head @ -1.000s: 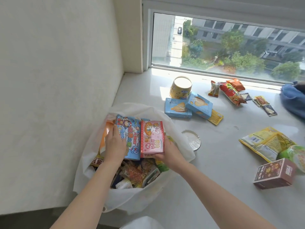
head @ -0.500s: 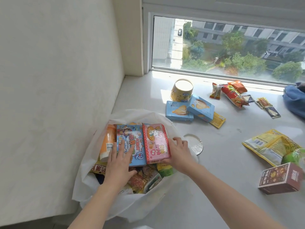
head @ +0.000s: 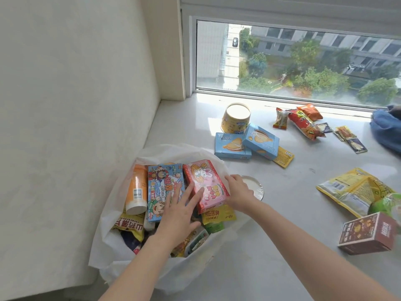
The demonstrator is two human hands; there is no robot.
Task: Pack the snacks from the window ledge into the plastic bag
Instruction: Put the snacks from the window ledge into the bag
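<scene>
A white plastic bag (head: 121, 246) sits open on the ledge's left end, full of snacks. On top lie a blue cartoon box (head: 161, 183) and a pink rabbit box (head: 202, 181), side by side, with an orange tube (head: 137, 190) to their left. My left hand (head: 180, 211) rests flat, fingers spread, across the lower ends of both boxes. At the pink box's right edge is my right hand (head: 238, 192), fingers touching its side. Neither hand grips anything.
On the ledge (head: 282, 213) lie two light blue biscuit boxes (head: 245, 142), a yellow tub (head: 236, 117), red and orange packets (head: 303, 122), a yellow bag (head: 355, 190), a brown box (head: 368, 235), a round lid (head: 253, 186) and blue cloth (head: 386, 129). The wall is at left.
Both boxes have been laid down onto the bag's contents. My left hand let go and slid right, flat over them; my right hand released the pink box and rests at its side.
</scene>
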